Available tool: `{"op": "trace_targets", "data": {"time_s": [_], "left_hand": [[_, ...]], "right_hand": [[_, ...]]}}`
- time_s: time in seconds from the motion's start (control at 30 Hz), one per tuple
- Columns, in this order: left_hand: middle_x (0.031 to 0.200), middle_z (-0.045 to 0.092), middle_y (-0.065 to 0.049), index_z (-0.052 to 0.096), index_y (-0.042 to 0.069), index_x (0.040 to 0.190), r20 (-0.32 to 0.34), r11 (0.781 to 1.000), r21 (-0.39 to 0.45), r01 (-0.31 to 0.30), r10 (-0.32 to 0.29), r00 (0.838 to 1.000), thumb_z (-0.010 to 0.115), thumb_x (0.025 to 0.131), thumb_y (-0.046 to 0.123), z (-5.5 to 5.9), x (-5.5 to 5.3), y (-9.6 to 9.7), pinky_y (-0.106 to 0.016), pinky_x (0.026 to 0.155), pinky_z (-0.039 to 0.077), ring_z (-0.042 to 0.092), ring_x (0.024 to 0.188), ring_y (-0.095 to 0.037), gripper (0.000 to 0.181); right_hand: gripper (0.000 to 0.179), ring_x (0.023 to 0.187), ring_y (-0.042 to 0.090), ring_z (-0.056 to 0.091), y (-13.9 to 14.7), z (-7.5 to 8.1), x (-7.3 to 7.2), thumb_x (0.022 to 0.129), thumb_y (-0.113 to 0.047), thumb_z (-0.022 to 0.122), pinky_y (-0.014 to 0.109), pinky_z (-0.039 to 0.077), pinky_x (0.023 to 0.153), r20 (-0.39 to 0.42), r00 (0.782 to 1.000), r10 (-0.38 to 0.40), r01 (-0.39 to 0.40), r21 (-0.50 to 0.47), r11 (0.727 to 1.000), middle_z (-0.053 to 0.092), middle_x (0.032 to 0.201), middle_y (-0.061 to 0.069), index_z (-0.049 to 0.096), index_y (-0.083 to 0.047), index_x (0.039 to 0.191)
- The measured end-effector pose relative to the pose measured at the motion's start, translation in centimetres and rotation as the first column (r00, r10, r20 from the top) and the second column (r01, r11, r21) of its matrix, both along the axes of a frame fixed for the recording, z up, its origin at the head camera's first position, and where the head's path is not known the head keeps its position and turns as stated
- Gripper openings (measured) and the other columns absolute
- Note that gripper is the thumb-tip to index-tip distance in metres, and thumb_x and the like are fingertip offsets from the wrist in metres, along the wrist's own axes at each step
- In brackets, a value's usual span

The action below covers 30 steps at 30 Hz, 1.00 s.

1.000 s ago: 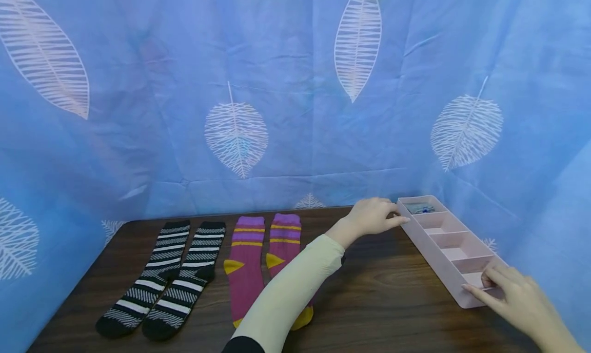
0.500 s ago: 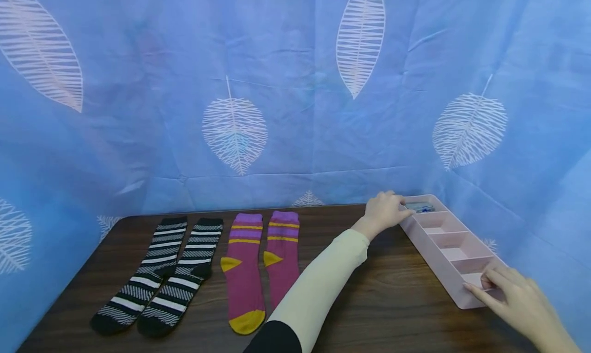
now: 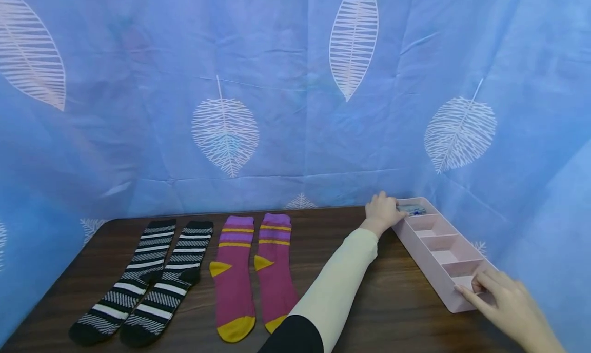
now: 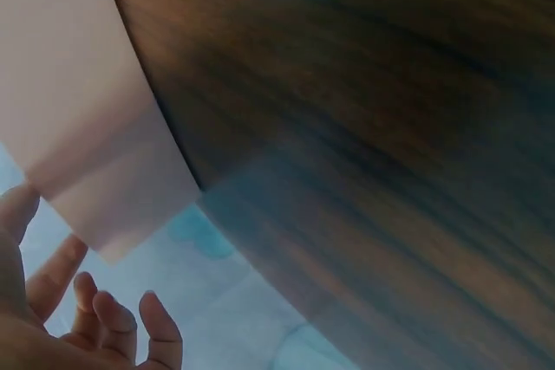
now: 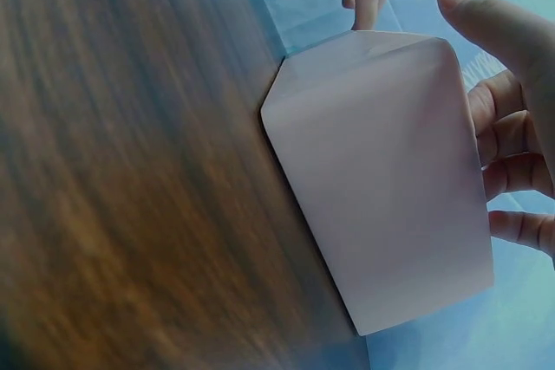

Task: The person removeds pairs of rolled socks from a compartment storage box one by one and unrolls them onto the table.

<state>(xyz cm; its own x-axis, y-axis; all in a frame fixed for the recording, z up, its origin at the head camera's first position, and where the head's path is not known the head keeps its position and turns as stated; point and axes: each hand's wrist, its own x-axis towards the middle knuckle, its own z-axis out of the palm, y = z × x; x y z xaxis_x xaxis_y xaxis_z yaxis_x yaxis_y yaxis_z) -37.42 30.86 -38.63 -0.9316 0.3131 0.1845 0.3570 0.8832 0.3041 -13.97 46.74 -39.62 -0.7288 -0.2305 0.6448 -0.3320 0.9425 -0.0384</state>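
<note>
The pink divided box [image 3: 424, 259] sat on the worktop's [image 3: 383, 296] right side. The left hand [image 3: 384, 211], fingers spread, touched its far end; the right hand [image 3: 505, 299] was at the near rim, pinching or not, I couldn't tell. Striped socks [image 3: 181, 268] lay leftward.

The left arm [image 3: 339, 286] stretched forward behind the left hand [image 3: 382, 212], index finger [image 4: 59, 273] extended, remaining fingers loosely bent. Nearer the body, right of that hand, the right hand [image 3: 505, 301] held its thumb [image 5: 494, 28] straight, fingers curled.
</note>
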Motion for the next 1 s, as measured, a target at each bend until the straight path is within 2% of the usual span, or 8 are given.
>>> {"op": "trace_targets", "data": {"time_s": [0.1,0.2,0.33,0.53,0.7,0.87,1.0], "left_hand": [[0.107,0.047,0.012,0.064,0.041,0.094,0.020,0.999,-0.022,-0.040,0.041,0.999,0.052,0.074,0.068,-0.3,-0.3,0.7,-0.033,0.078,0.044,0.045,0.097,-0.010,0.036],[0.109,0.046,0.008,0.066,0.034,0.087,0.035,0.996,-0.041,-0.078,0.079,0.996,0.053,0.072,0.068,-0.1,-0.5,1.2,-0.034,0.080,0.044,0.044,0.100,-0.011,0.039],[0.119,0.044,0.007,0.066,0.031,0.092,0.091,0.992,-0.060,-0.109,0.114,0.989,0.056,0.070,0.069,0.6,-0.6,1.7,-0.036,0.088,0.042,0.042,0.108,-0.013,0.045],[0.130,0.039,0.006,0.063,0.033,0.097,0.208,0.983,-0.088,-0.161,0.176,0.962,0.061,0.067,0.066,2.1,-0.4,2.1,-0.040,0.098,0.035,0.037,0.118,-0.014,0.045],[0.133,0.036,0.006,0.060,0.036,0.103,0.239,0.970,-0.136,-0.201,0.229,0.944,0.063,0.066,0.065,2.5,-0.5,2.7,-0.040,0.099,0.033,0.033,0.123,-0.015,0.047],[0.130,0.037,0.005,0.061,0.035,0.099,0.239,0.955,-0.179,-0.238,0.277,0.931,0.064,0.068,0.062,2.5,-1.0,3.2,-0.039,0.098,0.032,0.032,0.120,-0.015,0.042],[0.132,0.032,0.004,0.059,0.037,0.103,0.246,0.951,-0.228,-0.210,0.265,0.932,0.061,0.070,0.063,2.7,-1.2,3.3,-0.037,0.098,0.031,0.026,0.121,-0.014,0.042]], "right_hand": [[0.042,0.060,-0.007,0.022,-0.1,-0.2,0.2,0.060,-0.029,0.079,0.014,0.013,0.053,-0.001,1.000,-0.004,0.004,-0.005,1.000,0.030,0.063,-0.019,0.037,-0.032,0.063],[0.042,0.059,-0.007,0.021,-0.2,-0.1,0.2,0.060,-0.028,0.079,0.014,0.013,0.052,-0.002,1.000,-0.003,0.003,-0.012,1.000,0.031,0.063,-0.019,0.037,-0.032,0.063],[0.041,0.060,-0.006,0.023,-0.4,0.1,0.2,0.061,-0.029,0.079,0.017,0.015,0.052,0.011,0.999,-0.031,0.031,-0.012,0.999,0.033,0.063,-0.017,0.038,-0.033,0.064],[0.039,0.064,-0.005,0.026,-0.2,0.1,0.4,0.061,-0.031,0.078,0.022,0.018,0.056,0.036,0.996,-0.084,0.085,-0.008,0.996,0.036,0.064,-0.017,0.039,-0.034,0.064],[0.037,0.064,-0.004,0.027,-0.2,0.0,0.4,0.059,-0.030,0.079,0.023,0.020,0.056,0.030,0.996,-0.079,0.080,-0.021,0.997,0.037,0.064,-0.018,0.043,-0.033,0.066],[0.035,0.065,-0.004,0.027,-0.3,-0.1,0.2,0.060,-0.031,0.079,0.022,0.020,0.056,0.030,0.997,-0.073,0.074,-0.028,0.997,0.037,0.066,-0.019,0.045,-0.032,0.068],[0.036,0.066,-0.004,0.026,-0.3,-0.2,0.0,0.058,-0.030,0.080,0.022,0.020,0.056,0.019,0.997,-0.070,0.070,-0.026,0.997,0.036,0.066,-0.019,0.045,-0.032,0.068]]}}
